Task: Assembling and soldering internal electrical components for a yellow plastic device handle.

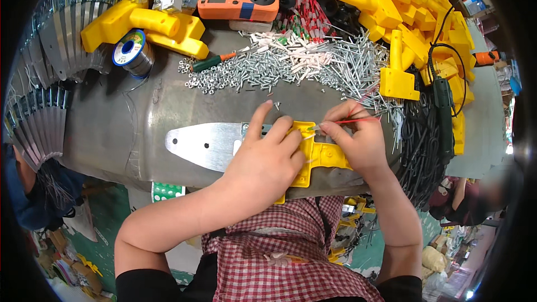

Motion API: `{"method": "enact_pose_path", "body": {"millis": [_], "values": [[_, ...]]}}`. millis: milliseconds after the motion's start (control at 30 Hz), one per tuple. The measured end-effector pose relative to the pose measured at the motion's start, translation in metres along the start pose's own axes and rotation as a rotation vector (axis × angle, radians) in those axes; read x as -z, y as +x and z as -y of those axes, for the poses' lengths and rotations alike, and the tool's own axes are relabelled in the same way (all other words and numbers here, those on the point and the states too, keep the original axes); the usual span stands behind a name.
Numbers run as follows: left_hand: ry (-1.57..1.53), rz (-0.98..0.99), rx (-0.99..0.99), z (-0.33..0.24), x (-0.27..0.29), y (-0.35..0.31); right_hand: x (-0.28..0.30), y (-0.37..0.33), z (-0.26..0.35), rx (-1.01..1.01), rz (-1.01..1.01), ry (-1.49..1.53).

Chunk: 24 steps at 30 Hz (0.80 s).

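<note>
An open yellow plastic housing (330,155) with a handle lies on the bench in front of me. From its left side a pointed silver metal plate (204,144) with two holes sticks out. My left hand (267,159) lies over the joint of plate and housing, holding them down with curled fingers, the index finger stretched forward. At the housing's upper right corner my right hand (358,140) pinches a thin red wire (355,120), whose end has a small pale and green piece. The fingertips partly hide that end.
Loose screws and nuts (251,70) spread behind my hands, with a green-handled screwdriver (212,62) among them. Around them are a solder spool (133,53), an orange meter (238,3), yellow housings (400,14), metal plates (36,126), black cables (417,151) and a dark corded tool (443,114).
</note>
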<state>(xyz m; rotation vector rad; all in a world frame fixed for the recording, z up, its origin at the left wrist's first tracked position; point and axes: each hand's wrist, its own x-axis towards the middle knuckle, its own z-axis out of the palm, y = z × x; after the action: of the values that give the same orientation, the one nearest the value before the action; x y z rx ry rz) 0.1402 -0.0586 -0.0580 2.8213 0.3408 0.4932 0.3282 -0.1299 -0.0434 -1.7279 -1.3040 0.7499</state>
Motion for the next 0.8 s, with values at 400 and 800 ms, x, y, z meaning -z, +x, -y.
{"method": "enact_pose_path", "body": {"millis": [400, 800], "values": [[-0.686, -0.477, 0.267, 0.023, -0.009, -0.023, -0.025, 0.013, 0.010, 0.471, 0.121, -0.392], [-0.775, -0.546, 0.313, 0.025, -0.009, -0.022, -0.037, 0.008, 0.010, 0.579, 0.202, -0.581]]}}
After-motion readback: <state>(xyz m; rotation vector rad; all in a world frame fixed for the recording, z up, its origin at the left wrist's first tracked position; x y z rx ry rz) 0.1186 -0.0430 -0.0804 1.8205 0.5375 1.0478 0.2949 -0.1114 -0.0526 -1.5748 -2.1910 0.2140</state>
